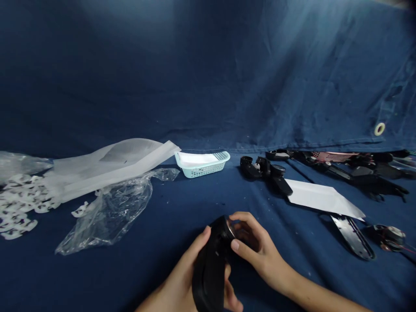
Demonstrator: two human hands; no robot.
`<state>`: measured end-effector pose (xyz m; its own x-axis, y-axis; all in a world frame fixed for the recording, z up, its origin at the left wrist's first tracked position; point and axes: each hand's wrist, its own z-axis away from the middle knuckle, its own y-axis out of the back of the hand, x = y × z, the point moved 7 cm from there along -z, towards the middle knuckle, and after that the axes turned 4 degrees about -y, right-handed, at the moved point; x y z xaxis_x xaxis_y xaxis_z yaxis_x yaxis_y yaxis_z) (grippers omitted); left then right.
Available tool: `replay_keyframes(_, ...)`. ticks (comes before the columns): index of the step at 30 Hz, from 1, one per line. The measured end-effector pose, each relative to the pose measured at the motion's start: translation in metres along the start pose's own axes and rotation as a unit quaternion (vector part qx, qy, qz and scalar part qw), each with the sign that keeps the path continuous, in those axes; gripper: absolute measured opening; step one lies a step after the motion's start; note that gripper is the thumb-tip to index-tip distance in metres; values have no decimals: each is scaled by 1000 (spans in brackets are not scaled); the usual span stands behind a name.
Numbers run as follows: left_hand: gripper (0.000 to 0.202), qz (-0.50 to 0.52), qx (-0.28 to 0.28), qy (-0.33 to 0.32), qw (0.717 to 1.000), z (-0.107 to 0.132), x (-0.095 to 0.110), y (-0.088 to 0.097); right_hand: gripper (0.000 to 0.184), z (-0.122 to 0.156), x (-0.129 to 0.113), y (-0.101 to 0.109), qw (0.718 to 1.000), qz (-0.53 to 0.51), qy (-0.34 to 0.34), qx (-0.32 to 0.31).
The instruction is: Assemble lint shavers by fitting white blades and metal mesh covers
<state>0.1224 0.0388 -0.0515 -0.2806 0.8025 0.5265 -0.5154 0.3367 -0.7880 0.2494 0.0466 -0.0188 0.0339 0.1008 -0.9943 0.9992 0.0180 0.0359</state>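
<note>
A long black plastic housing [209, 268] with a rounded end stands tilted up near the bottom centre. My left hand [182, 277] is wrapped round it, thumb along its left side and fingers under its right. At its upper end sits a round part with a shiny metallic rim [230, 227]. My right hand [255, 247] pinches this round part from the right, thumb and fingers curled against it. What lies inside the housing is turned away from view. To the right lie similar black parts with round ends [264, 171].
A light-blue basket [204, 169] holding white sheets stands at the back. Leftward are clear plastic bags [113, 216], white foam sheeting [97, 173] and many small white pieces [22, 203]. At right lie white paper [321, 197], an open black shell [352, 238], a round motor-like part [388, 236] and a pink basket [334, 157].
</note>
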Motion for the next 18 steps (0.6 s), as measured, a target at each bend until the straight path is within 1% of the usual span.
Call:
replay_keyframes(2, 60, -49, 15, -14, 999, 4, 4, 0, 42, 1, -1, -3, 1000, 0, 2, -24)
replay_keyframes(3, 50, -82, 23, -34, 996, 6, 8, 0, 45, 2, -2, -3, 999, 1, 7, -32)
replay_keyframes(4, 49, -118, 33, -58, 991, 8, 13, -1, 46, 2, -3, -3, 999, 5, 17, -35)
replay_keyframes(6, 68, -183, 58, -102, 976, 11, 24, -3, 47, 2, -6, -2, 998, 24, 43, -31)
replay_keyframes(7, 74, -210, 69, -116, 968, 13, 29, -3, 47, 2, -7, -2, 997, 38, 57, -26)
replay_keyframes(10, 75, -268, 91, -140, 949, 15, 37, -2, 47, 4, -11, -1, 993, 78, 88, -14)
replay_keyframes(14, 81, -337, 78, -150, 926, 15, 39, 1, 46, 7, -13, -1, 991, 85, 101, -7)
replay_keyframes(16, 81, -343, 77, -157, 923, 13, 38, 1, 44, 8, -12, -1, 992, 82, 97, -1)
replay_keyframes(18, 82, -303, 84, -156, 936, 10, 35, 2, 40, 6, -12, 0, 990, 103, 95, 15)
